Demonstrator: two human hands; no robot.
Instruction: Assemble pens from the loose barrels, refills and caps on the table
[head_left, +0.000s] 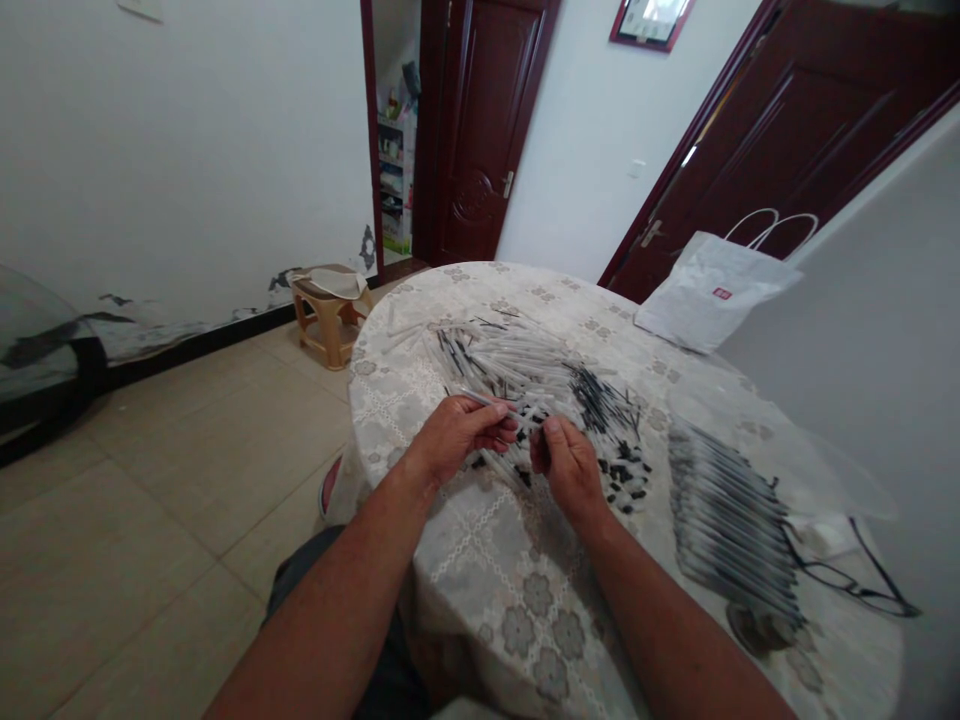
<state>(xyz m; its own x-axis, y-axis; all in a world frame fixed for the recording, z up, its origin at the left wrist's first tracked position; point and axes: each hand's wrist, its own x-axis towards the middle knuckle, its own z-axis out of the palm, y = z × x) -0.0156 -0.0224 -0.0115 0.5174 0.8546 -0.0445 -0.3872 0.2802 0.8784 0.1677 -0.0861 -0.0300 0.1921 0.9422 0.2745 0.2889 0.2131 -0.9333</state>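
My left hand [469, 432] pinches a slim translucent pen barrel [480, 398] between thumb and fingers, above the table. At the barrel's right end, my right hand [570, 462] is closed with thumb against fingers; whether a small part is also inside it is hidden. Just beyond my hands lies a loose heap of similar clear barrels [517, 355]. Thin black rods that look like pen refills [596, 398] lie to its right. Small black pieces, perhaps caps [626, 475], are scattered beside my right hand.
A round table wears a patterned cloth [480, 560]. To the right, a row of dark-cored pens [735, 520] lies near eyeglasses [855, 585] and a small round object [761, 630]. A white paper bag [705, 290] stands at the back right. A stool [328, 325] is on the floor.
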